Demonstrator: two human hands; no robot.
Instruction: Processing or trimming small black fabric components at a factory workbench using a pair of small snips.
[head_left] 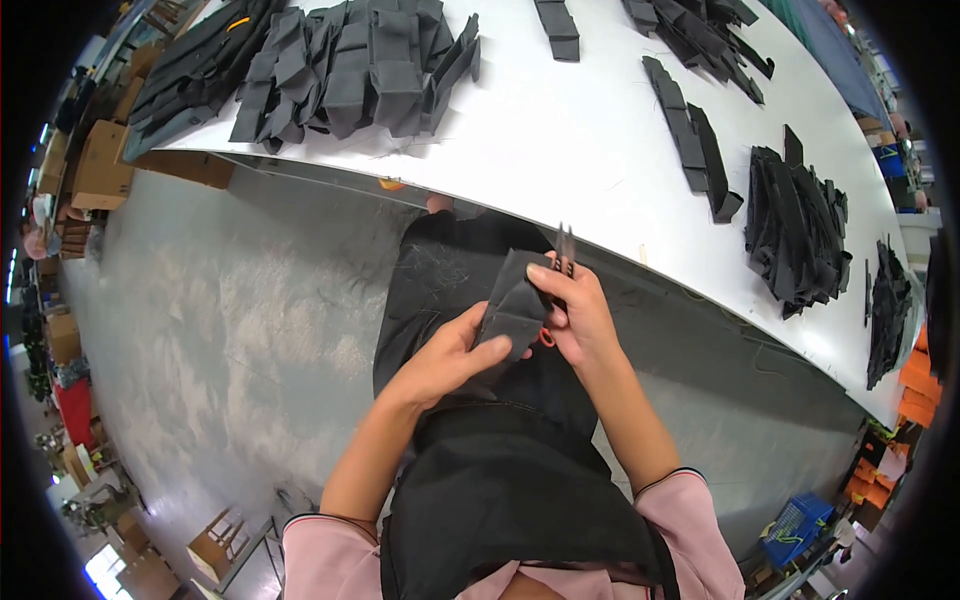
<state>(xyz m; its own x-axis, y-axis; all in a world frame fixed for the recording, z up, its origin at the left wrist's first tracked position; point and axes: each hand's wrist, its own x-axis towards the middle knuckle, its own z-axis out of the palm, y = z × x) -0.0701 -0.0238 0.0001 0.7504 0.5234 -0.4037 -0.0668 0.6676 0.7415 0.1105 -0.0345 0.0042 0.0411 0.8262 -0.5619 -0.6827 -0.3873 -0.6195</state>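
Note:
Over my lap, a folded black fabric piece (513, 305) is held between both hands. My left hand (452, 352) grips its lower left end, the thumb lying on top. At the upper right edge, my right hand (580, 310) pinches the piece under its thumb. The same hand also holds small thread snips (564, 255); their pointed blades stick up past the fingers toward the table edge. An orange ring on the snips shows below the palm. Most of the snips' body is hidden by the fingers.
Ahead stands a white table (560, 150). A large heap of black fabric pieces (370, 70) lies at its left, with a black bundle (795, 225) and loose strips (690, 135) at the right. A blue crate (797, 528) and a wooden stool (215, 545) stand on the floor.

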